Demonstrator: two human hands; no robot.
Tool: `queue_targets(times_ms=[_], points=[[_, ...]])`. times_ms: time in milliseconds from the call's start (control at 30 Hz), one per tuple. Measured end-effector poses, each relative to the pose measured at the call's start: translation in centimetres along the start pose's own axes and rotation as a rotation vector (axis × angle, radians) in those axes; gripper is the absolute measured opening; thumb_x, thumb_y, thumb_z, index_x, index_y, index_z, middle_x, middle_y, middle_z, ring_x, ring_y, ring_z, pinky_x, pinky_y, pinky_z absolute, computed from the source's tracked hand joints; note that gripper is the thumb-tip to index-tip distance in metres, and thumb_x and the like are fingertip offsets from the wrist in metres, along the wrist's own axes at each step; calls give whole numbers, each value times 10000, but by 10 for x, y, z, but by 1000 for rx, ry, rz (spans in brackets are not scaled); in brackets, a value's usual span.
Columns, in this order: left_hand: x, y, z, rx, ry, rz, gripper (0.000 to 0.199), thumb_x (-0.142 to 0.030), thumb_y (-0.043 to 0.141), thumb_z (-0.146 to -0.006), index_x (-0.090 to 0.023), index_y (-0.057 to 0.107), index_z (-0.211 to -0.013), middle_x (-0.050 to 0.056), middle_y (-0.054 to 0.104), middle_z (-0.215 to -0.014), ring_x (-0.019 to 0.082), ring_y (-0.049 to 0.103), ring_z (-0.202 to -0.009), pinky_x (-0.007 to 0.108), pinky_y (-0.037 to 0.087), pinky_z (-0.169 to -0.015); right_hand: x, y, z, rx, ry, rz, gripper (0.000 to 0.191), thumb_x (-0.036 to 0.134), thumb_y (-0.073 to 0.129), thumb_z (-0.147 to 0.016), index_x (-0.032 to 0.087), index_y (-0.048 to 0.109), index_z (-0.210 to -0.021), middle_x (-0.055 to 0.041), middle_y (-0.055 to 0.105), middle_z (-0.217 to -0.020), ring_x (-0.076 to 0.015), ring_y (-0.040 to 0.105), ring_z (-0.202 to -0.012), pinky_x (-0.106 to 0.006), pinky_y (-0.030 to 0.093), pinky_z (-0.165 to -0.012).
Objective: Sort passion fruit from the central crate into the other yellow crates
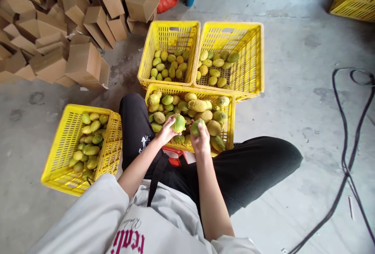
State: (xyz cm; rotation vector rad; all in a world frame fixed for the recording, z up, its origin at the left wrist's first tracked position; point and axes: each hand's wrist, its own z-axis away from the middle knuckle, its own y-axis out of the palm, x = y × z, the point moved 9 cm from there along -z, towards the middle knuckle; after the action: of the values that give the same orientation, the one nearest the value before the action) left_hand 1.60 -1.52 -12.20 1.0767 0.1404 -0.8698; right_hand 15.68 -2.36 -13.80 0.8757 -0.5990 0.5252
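My left hand (166, 131) is closed around a round green fruit (178, 123), with the thumb along its side. Beside it my right hand (201, 139) grips a second green fruit (198, 127), its thumb over the top. A small gap separates the two fruits. Both hands are above the near end of a yellow crate (233, 123) between my knees. Inside that crate lie several oval yellow and green fruits, some with bumpy skin, among them a long yellow fruit (197, 105). The exact kind of fruit cannot be told.
Two yellow crates, one at back left (146, 57) and one at back right (249, 59), hold smaller fruits. Another fruit crate (60, 148) stands by my left knee. Cardboard boxes (88, 63) crowd the far left. A black cable (345, 160) lies on the right floor.
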Motion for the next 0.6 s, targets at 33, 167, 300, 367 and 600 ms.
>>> queue_targets(times_ms=[33,167,300,367,600], points=[[1,2,0,30,6,-33,445,-382,659,-853,-220,553,-1253,79,710,-994,186,698,-709,226,465,-510,-3,-1,-1,0,9,30,347,321,844,-641,226,667,-924,12,678,-929,-192,674,-984,-319,548,-874],[2,5,2,60,30,-111,446,-422,730,-792,-226,575,-1161,26,691,-881,165,681,-648,240,508,-539,-15,1,3,23,72,74,369,318,853,-637,230,658,-937,7,711,-884,-188,700,-884,-313,577,-790],[-1,1,2,18,30,-99,379,-371,697,-807,-224,585,-1138,33,701,-928,179,704,-689,281,556,-607,-17,3,6,47,126,111,347,378,798,-703,246,641,-982,20,712,-831,-156,670,-690,-279,562,-606],[0,0,1,6,3,-42,311,-393,617,-860,-208,598,-1109,62,708,-954,206,717,-755,303,567,-634,-18,0,4,33,154,68,293,421,727,-749,240,640,-962,22,696,-798,-151,652,-652,-277,552,-581],[-4,-8,1,-132,8,104,262,-257,492,-951,-211,626,-1171,68,710,-1026,218,692,-976,421,551,-899,-19,10,2,110,230,-149,182,378,572,-766,244,604,-885,-46,725,-897,-265,700,-877,-487,589,-816]])
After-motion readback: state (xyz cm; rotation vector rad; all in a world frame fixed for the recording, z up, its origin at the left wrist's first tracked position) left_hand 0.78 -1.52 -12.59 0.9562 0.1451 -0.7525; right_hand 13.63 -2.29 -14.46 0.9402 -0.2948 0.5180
